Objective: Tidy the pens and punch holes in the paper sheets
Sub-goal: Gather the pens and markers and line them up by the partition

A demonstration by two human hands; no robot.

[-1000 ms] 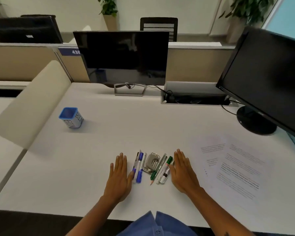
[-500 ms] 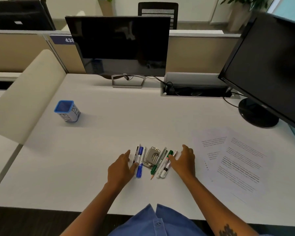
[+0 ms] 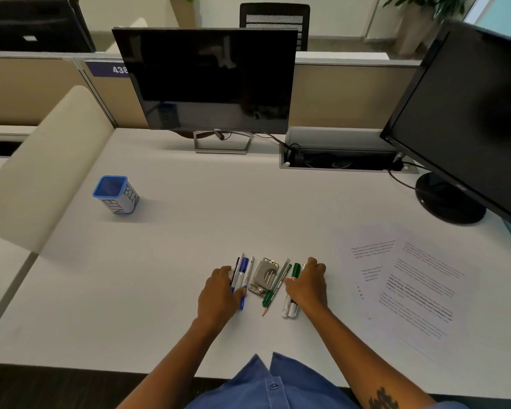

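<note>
Near the front edge of the white desk (image 3: 171, 261), straight ahead of the person, the writing tools lie in a loose row with a small grey metal hole punch (image 3: 263, 276) in the middle. Left of the punch is the blue-capped pen group (image 3: 242, 274); right of it lie a green pencil (image 3: 273, 290) and, further right, the green-capped markers (image 3: 292, 290).

The left hand (image 3: 219, 293) rests on the blue group with its fingers curled over the barrels, apparently gripping them, though whether the pens are off the desk cannot be told. The right hand (image 3: 307, 286) covers the markers in the same way, its fingers bent down around them, with the marker ends sticking out beneath the wrist. Both hands probably sit like this to gather each side's tools into a bundle in one movement, leaving the punch where it is for the paper step.

Every pen has its long axis running roughly away from the person, near ends toward the body. The pencil leans slightly, its sharpened tip pointing back toward the person and a little left.

The blue-rimmed cup marked BIN (image 3: 117, 194) stands upright and well apart, far to the left, a likely destination for the pens. The printed paper sheets (image 3: 410, 278) lie flat and overlapping to the right, untouched, so punching is not yet begun.
</note>
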